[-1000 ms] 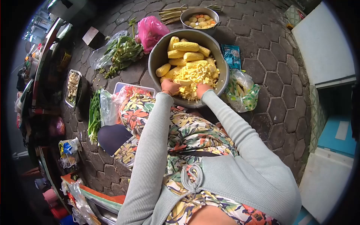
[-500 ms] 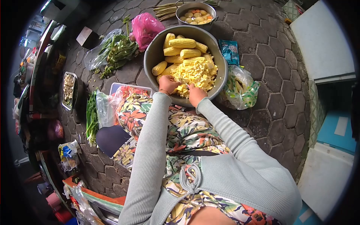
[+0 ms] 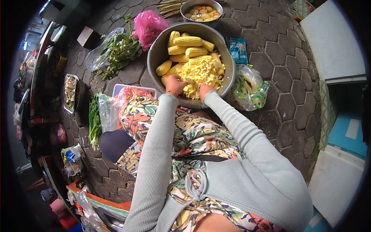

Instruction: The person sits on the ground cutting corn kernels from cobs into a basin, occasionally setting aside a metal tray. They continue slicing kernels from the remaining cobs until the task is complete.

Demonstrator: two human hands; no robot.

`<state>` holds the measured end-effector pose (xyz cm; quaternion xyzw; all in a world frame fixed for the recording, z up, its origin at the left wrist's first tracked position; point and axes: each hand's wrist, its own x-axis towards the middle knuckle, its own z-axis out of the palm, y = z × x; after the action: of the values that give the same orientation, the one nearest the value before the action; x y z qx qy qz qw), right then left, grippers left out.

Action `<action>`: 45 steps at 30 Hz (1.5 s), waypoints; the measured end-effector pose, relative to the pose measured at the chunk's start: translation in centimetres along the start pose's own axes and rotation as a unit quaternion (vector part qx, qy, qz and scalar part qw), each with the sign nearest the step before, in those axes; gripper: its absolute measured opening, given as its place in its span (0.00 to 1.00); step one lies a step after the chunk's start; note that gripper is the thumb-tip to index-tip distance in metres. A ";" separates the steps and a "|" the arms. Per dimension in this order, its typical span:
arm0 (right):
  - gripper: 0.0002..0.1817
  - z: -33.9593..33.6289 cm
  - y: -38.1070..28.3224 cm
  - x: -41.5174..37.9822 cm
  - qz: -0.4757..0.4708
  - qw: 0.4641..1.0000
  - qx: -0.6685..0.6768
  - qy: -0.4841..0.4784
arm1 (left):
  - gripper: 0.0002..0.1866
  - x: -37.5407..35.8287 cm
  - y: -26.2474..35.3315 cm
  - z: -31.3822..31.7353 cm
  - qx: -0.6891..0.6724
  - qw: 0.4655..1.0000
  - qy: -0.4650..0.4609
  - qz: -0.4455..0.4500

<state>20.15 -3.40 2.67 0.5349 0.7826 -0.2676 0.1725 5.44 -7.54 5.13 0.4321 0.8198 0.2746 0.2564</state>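
Observation:
A large grey-brown basin [image 3: 154,58] stands in front of me, with several whole peeled corn cobs [image 3: 188,41] at its far side. A heap of cut corn kernels [image 3: 201,73] fills the near right part. My left hand [image 3: 175,84] is inside the near rim, fingers curled, beside the kernels and the lower left cobs. What it grips is hidden. At the heap's near edge is my right hand [image 3: 207,91], closed, its fingertips lost against the kernels. I cannot make out what it holds.
Around the basin lie a pink plastic bag [image 3: 150,29], leafy greens [image 3: 123,50], a pot of potatoes and carrots [image 3: 201,14], a blue packet [image 3: 237,50] and a clear-green bag [image 3: 249,88]. Spring onions [image 3: 94,120] and a plastic tub [image 3: 117,89] are at my left.
My hands have moved apart: the left slightly up, the right a little to the right and into the kernels. The thin object glimpsed at my right fingertips earlier no longer shows. The view has shifted slightly.

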 end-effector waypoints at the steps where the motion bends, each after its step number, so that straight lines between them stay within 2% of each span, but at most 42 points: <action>1: 0.14 -0.3 0.2 0.0 -0.004 1.000 -0.012 -0.010 | 0.21 0.3 -0.3 0.0 -0.002 1.000 0.000 0.001; 3: 0.15 0.2 0.5 0.9 -0.005 1.000 -0.011 -0.017 | 0.20 0.7 -0.9 0.3 -0.021 0.998 -0.014 -0.050; 5: 0.16 0.3 -0.2 1.4 0.052 0.998 0.015 -0.038 | 0.19 1.1 -1.2 0.2 -0.004 0.997 0.003 -0.074; 8: 0.16 -0.5 0.5 0.9 0.017 0.999 -0.022 -0.036 | 0.19 1.4 -2.9 1.5 -0.059 0.992 0.001 -0.107; 9: 0.17 -1.0 0.6 0.7 0.001 0.999 -0.033 -0.021 | 0.19 1.4 -2.7 1.3 -0.075 0.993 -0.001 -0.092; 10: 0.15 -0.4 0.9 0.7 0.000 0.999 0.007 0.039 | 0.20 1.2 -2.6 1.2 -0.092 0.993 -0.004 -0.079; 11: 0.15 -0.2 1.1 0.7 -0.001 0.999 0.005 0.035 | 0.20 1.0 -2.6 1.2 -0.092 0.992 -0.004 -0.083; 13: 0.15 -2.9 0.6 -2.2 -0.020 0.996 0.087 0.026 | 0.21 0.1 -0.7 0.0 -0.025 0.997 0.034 0.062; 19: 0.13 -3.9 -1.3 -4.6 -0.092 0.985 0.120 0.081 | 0.18 0.1 0.2 -0.1 -0.009 0.999 0.020 0.050; 27: 0.12 -2.9 -2.3 -4.3 -0.044 0.994 0.063 0.082 | 0.18 0.3 0.0 0.5 -0.022 0.997 0.031 0.072; 29: 0.12 -1.4 -1.9 -1.9 -0.031 0.994 0.061 0.082 | 0.18 0.1 0.7 0.3 0.003 0.997 0.004 0.076; 30: 0.13 -0.7 -1.7 -1.1 -0.017 0.994 0.059 0.086 | 0.18 0.0 0.8 0.3 0.022 0.994 0.008 0.107; 31: 0.14 -1.7 -1.2 -1.4 0.015 0.998 0.054 0.013 | 0.18 -0.3 0.8 0.6 0.025 0.994 0.007 0.108; 34: 0.14 -1.5 0.8 -1.9 -0.040 0.998 0.032 0.035 | 0.19 0.4 0.3 0.6 0.011 0.998 0.057 0.025; 38: 0.14 -2.6 2.7 -3.3 0.004 1.000 0.027 0.015 | 0.24 2.6 -3.5 2.8 -0.036 0.991 0.119 -0.049; 39: 0.14 -2.4 3.0 -3.1 0.008 0.999 0.031 0.022 | 0.24 2.5 -3.0 2.6 -0.035 0.992 0.115 -0.048; 41: 0.14 -1.8 2.5 -2.9 0.006 0.998 0.045 0.041 | 0.23 2.1 -1.6 1.4 -0.138 0.975 0.010 -0.171; 45: 0.14 -1.2 -0.1 -3.0 -0.026 0.998 0.060 0.026 | 0.19 1.9 -1.5 1.2 -0.194 0.956 0.012 -0.218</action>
<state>21.14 -4.94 5.27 0.5308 0.7828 -0.3045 0.1131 4.47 -6.35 2.95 0.1814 0.8283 0.3703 0.3793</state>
